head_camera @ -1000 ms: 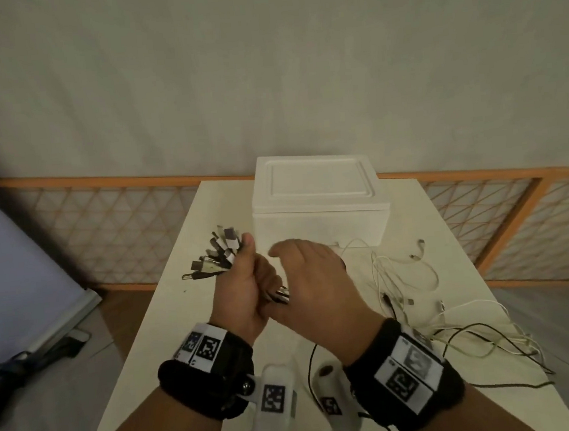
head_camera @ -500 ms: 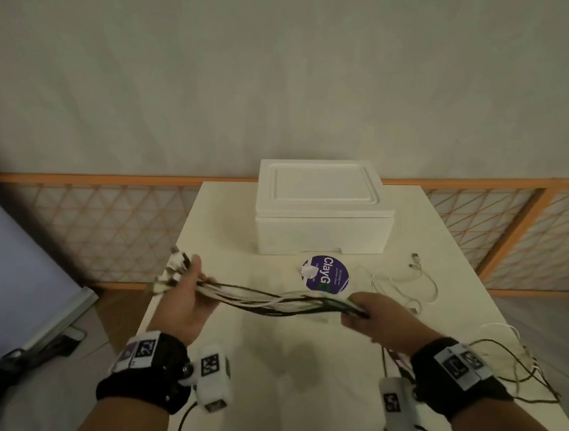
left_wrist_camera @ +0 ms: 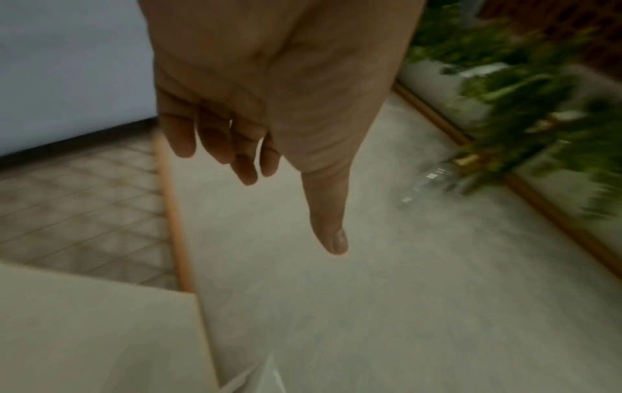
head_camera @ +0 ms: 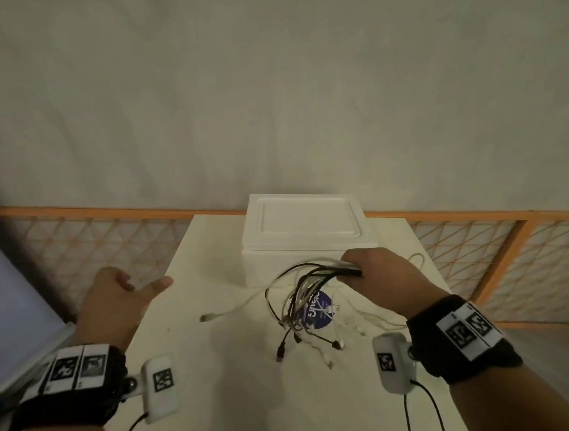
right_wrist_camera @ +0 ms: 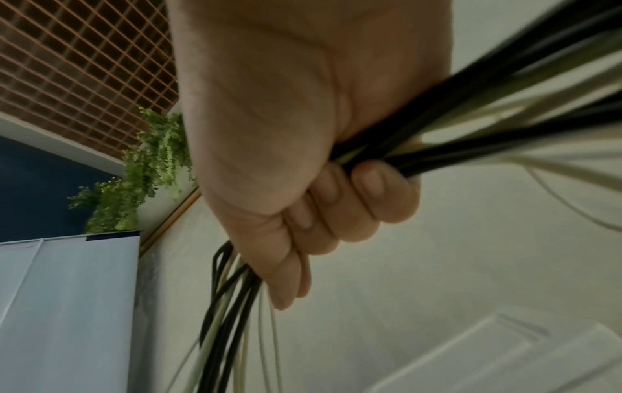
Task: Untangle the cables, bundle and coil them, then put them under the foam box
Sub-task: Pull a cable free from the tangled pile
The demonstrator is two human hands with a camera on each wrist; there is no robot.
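Note:
My right hand point(head_camera: 367, 271) grips a bundle of black and white cables point(head_camera: 303, 292) just in front of the white foam box point(head_camera: 307, 234). In the right wrist view the fingers point(right_wrist_camera: 336, 212) curl tightly round the cable bundle point(right_wrist_camera: 471, 106). The loose plug ends hang down and fan out over the table point(head_camera: 220, 358). My left hand point(head_camera: 125, 294) is raised over the table's left edge, fingers relaxed, holding nothing; the left wrist view shows the left hand point(left_wrist_camera: 262, 159) empty with the thumb stretched out.
A round purple-labelled disc point(head_camera: 319, 310) lies on the table under the hanging cables. A white cable end point(head_camera: 209, 316) trails left of it. An orange-framed lattice fence point(head_camera: 72, 240) runs behind the table, and a pale panel point(head_camera: 5, 308) stands at the left.
My left hand has let go of the plug ends and pulled away to the left. The right hand has lifted the bundle toward the foam box, and the freed ends now dangle.

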